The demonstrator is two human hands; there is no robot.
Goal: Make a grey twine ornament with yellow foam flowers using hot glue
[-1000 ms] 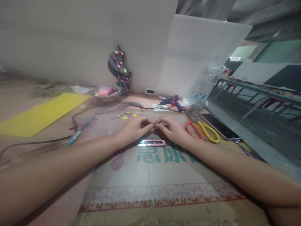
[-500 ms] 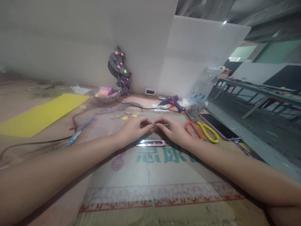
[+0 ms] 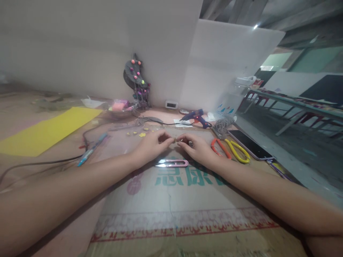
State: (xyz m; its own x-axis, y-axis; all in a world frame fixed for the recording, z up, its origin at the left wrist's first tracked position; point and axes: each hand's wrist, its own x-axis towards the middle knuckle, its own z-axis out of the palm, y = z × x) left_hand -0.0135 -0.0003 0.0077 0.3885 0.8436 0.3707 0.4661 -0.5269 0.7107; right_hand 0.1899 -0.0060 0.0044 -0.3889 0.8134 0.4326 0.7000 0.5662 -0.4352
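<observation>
My left hand (image 3: 157, 144) and my right hand (image 3: 194, 144) meet fingertip to fingertip above the printed cardboard (image 3: 150, 200). Between the pinched thumb and forefinger of the left shows a tiny yellowish piece (image 3: 174, 140), too small to name. The right hand's thumb and forefinger are pressed together right beside it; what they hold, if anything, I cannot make out. Just below the hands lie pink-handled thread snips (image 3: 174, 163), blades to the left. Behind the left hand are small yellow flower shapes (image 3: 142, 135) and other little yellow bits.
Orange-and-yellow-handled scissors (image 3: 237, 151) and a phone (image 3: 250, 144) lie to the right. Farther back rest a blue glue gun (image 3: 197, 117) and grey yarn (image 3: 223, 125). Leftward are a blue pen (image 3: 92, 150), a black cable (image 3: 43, 162) and a yellow sheet (image 3: 50, 132).
The fingertips have parted slightly, and the left hand has shifted a little, now covering one of the yellow flowers. The things on the table have stayed put.
</observation>
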